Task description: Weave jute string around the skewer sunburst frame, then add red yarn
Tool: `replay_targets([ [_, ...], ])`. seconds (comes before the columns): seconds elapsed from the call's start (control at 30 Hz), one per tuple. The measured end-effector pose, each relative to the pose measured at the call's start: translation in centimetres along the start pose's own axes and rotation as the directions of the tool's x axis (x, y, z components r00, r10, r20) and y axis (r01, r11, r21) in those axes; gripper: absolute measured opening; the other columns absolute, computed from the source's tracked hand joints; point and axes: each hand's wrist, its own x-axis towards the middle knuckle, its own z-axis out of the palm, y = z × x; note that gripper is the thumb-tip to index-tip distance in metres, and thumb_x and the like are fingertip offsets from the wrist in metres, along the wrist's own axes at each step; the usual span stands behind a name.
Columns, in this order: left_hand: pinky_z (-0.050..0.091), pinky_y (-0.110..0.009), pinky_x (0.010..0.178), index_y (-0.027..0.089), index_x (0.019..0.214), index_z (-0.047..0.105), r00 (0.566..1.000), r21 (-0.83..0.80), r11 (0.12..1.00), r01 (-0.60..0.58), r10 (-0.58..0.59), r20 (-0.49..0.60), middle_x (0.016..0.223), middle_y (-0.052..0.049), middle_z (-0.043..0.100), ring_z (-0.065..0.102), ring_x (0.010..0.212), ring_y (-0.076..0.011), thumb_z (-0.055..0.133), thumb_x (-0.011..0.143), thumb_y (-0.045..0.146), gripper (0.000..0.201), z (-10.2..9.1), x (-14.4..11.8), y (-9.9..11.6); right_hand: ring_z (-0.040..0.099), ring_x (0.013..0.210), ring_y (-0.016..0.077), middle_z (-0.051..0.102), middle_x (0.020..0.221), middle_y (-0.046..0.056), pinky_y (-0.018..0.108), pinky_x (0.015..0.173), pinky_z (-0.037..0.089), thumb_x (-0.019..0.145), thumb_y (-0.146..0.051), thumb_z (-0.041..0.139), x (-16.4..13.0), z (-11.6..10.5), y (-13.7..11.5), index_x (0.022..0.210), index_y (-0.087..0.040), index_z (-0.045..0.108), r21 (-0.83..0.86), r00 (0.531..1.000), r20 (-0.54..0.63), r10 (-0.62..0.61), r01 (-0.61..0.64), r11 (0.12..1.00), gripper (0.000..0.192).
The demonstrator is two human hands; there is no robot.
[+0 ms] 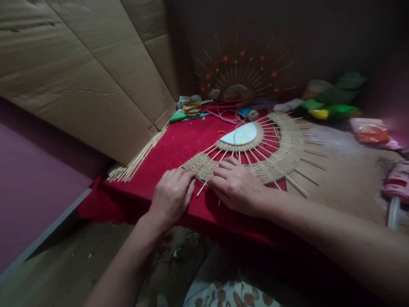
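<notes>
Both hands were down on the woven fan piece, a half-circle of sticks w/ jute twine wound through, lying on the red cloth. Left hand sat at the fan's left end, fingers curled and pinching the edge of the dense woven patch; right hand lay just beside it, fingers bent and pressing the weave flat, nothing loose in the palm as far as I could see. The pale half-disc marked the fan's centre, just beyond the right hand.

Risk, as I judged it: the bare stick ends poking out under the hands looked thin, so too hard a push or tug could snap one or pull the twine rows loose.

Room: the fan's near-left end sat close to the cloth's front edge, little margin there. Left of the fan, spare sticks lay against the cardboard sheet, so tight that side. Behind the fan: scissors, a twine spool, clutter. Right of the fan, bare tan surface, the most open room.
</notes>
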Motion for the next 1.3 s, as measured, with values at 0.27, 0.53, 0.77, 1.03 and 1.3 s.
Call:
replay_targets([
  [0.27, 0.047, -0.030, 0.069, 0.014, 0.099, 0.062, 0.996, -0.031, 0.999, -0.044, 0.042, -0.084, 0.081, -0.007, 0.061, 0.056, 0.077, -0.0182, 0.045, 0.087, 0.018, 0.021, 0.4, -0.4, -0.2, 0.049, 0.070, 0.0170, 0.063, 0.071, 0.005, 0.032, 0.071, 0.029, 0.084, -0.016, 0.046, 0.1, -0.4, -0.8, 0.072, -0.013, 0.065, 0.064, 0.999, 0.018, 0.029, -0.030, 0.997, 0.022],
  [0.53, 0.046, -0.028, 0.067, 0.017, 0.097, 0.063, 0.995, -0.082, 0.997, -0.006, -0.003, -0.103, 0.079, -0.006, 0.061, 0.056, 0.074, -0.0163, 0.046, 0.087, 0.019, 0.020, 0.4, -0.5, 0.0, 0.053, 0.066, 0.0145, 0.067, 0.073, 0.004, 0.031, 0.071, 0.033, 0.083, -0.020, 0.051, 0.2, -0.8, -2.2, 0.076, -0.015, 0.068, 0.268, 0.978, 0.102, 0.184, -0.205, 0.941, 0.019],
  [0.77, 0.047, -0.030, 0.067, 0.013, 0.095, 0.063, 0.992, -0.147, 0.989, -0.016, -0.003, -0.130, 0.078, -0.007, 0.061, 0.057, 0.074, -0.0172, 0.046, 0.087, 0.018, 0.020, 0.5, -0.5, 0.2, 0.054, 0.066, 0.0138, 0.068, 0.073, 0.004, 0.029, 0.066, 0.033, 0.083, -0.018, 0.051, 0.5, -0.3, -3.3, 0.077, -0.016, 0.068, 0.286, 0.967, 0.188, 0.171, -0.220, 0.932, 0.018],
  [1.03, 0.048, -0.031, 0.070, 0.013, 0.095, 0.063, 0.990, -0.192, 0.981, 0.002, -0.029, -0.135, 0.081, -0.008, 0.062, 0.058, 0.077, -0.0177, 0.046, 0.086, 0.017, 0.020, 0.5, -0.7, 0.1, 0.049, 0.060, 0.0154, 0.065, 0.069, 0.007, 0.031, 0.056, 0.027, 0.076, -0.016, 0.051, 0.7, -1.8, -3.2, 0.071, -0.015, 0.065, 0.020, 0.980, 0.180, 0.081, -0.086, 0.996, 0.014],
  [1.3, 0.049, -0.031, 0.069, 0.011, 0.093, 0.063, 0.987, -0.202, 0.979, -0.004, -0.028, -0.158, 0.080, -0.008, 0.061, 0.057, 0.076, -0.0176, 0.048, 0.085, 0.014, 0.017, 0.8, -0.6, 0.1, 0.048, 0.053, 0.0114, 0.063, 0.063, 0.002, 0.027, 0.051, 0.023, 0.076, -0.019, 0.053, 0.8, -3.7, 0.8, 0.076, -0.021, 0.067, 0.022, 0.844, 0.413, 0.343, -0.386, 0.922, 0.014],
])
